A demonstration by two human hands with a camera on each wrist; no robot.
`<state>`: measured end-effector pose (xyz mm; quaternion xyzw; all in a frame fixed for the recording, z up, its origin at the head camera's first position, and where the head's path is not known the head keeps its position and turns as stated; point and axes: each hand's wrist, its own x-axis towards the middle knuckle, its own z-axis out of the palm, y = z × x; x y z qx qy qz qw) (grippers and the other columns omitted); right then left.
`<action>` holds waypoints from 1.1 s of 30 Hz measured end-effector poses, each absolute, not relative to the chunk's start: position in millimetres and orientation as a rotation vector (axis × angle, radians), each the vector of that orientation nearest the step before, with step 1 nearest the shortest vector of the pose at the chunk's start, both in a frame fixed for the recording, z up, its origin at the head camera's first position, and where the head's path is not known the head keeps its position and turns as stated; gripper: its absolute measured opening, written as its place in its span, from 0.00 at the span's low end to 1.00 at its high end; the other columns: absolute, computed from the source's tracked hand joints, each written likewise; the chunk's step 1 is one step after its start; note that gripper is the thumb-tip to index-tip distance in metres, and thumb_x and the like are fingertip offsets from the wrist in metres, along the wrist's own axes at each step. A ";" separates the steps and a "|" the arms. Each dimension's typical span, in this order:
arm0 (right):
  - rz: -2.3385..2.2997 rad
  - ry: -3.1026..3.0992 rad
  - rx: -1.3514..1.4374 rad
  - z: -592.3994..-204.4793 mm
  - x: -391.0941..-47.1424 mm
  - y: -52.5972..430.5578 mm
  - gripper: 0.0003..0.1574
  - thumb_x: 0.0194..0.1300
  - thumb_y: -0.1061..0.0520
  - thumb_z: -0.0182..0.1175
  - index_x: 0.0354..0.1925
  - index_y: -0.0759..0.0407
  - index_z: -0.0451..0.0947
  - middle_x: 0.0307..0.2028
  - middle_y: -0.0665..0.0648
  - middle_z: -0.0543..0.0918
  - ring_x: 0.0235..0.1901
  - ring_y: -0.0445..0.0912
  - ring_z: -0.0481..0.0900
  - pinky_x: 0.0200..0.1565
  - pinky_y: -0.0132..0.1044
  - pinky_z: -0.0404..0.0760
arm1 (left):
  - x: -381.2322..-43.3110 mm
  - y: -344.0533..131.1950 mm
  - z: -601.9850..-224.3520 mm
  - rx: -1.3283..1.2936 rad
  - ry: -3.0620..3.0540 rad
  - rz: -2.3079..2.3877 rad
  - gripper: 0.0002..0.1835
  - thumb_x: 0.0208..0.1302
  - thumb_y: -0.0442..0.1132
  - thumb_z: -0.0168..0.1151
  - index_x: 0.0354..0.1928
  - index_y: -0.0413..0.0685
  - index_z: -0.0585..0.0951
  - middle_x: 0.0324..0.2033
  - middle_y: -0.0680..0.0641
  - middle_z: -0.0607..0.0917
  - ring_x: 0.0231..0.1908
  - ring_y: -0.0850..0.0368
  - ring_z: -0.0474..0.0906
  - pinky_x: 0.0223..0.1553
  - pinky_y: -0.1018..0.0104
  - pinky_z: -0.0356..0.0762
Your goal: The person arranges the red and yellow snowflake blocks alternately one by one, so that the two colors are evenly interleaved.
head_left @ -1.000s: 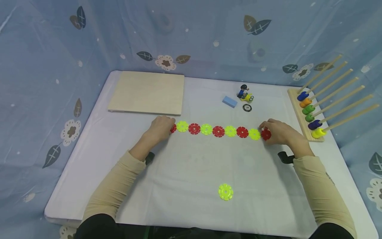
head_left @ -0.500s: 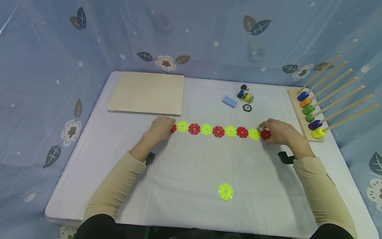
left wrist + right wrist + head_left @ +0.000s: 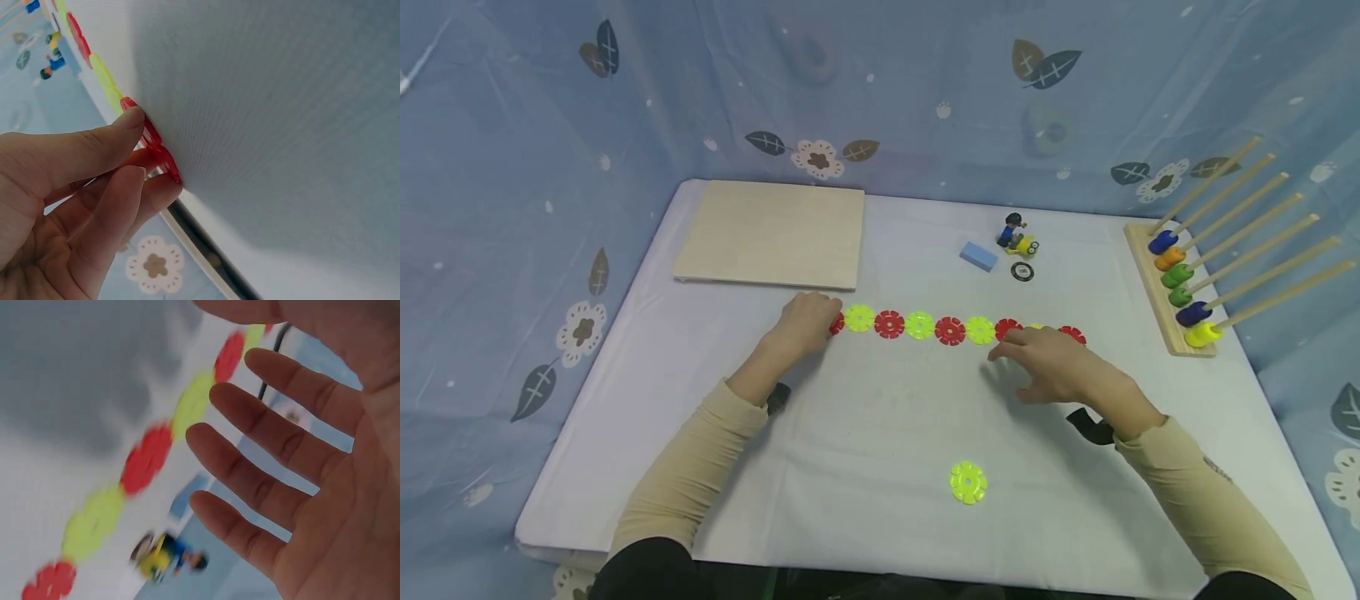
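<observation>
A row of alternating red and yellow-green notched plastic discs (image 3: pixel 951 331) runs across the white table. At its left end my left hand (image 3: pixel 806 325) pinches a red disc (image 3: pixel 150 134) between thumb and fingertips, covering part of it. My right hand (image 3: pixel 1051 363) is over the right part of the row, fingers spread apart and holding nothing, as the right wrist view also shows. It partly hides a red disc and a yellow-green one, while the red end disc (image 3: pixel 1072 334) shows behind it. A single yellow-green disc (image 3: pixel 968 483) lies apart, nearer the front edge.
A wooden board (image 3: pixel 773 235) lies at the back left. Toward the back right are a blue block (image 3: pixel 978 257), a toy figure with a yellow vehicle (image 3: pixel 1018 237) and a small black-and-white ring (image 3: pixel 1022 272). A wooden peg stand (image 3: pixel 1165 300) with coloured beads stands at the right edge.
My right hand has let go of the red disc at the right end and moved left and slightly toward the front, fingers opening. The left hand stays in place.
</observation>
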<state>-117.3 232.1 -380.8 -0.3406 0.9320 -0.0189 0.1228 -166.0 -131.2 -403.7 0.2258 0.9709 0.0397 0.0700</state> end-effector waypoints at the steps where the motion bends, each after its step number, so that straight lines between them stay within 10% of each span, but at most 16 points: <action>1: -0.067 2.698 -1.033 -381.2 -112.9 227.5 0.36 0.40 0.51 0.79 0.51 0.50 0.80 0.48 0.54 0.81 0.48 0.51 0.80 0.49 0.49 0.81 | -166.2 -131.1 -404.2 0.676 2.921 0.120 0.05 0.56 0.27 0.64 0.35 0.39 0.79 0.27 0.43 0.83 0.30 0.51 0.77 0.33 0.60 0.79; 33: 0.087 2.374 -1.555 -409.8 -33.9 165.8 0.35 0.45 0.41 0.74 0.50 0.44 0.73 0.47 0.48 0.76 0.37 0.40 0.74 0.43 0.33 0.79 | -166.3 -132.4 -405.3 0.700 2.924 0.121 0.04 0.57 0.25 0.60 0.31 0.40 0.78 0.26 0.43 0.82 0.27 0.52 0.74 0.31 0.59 0.78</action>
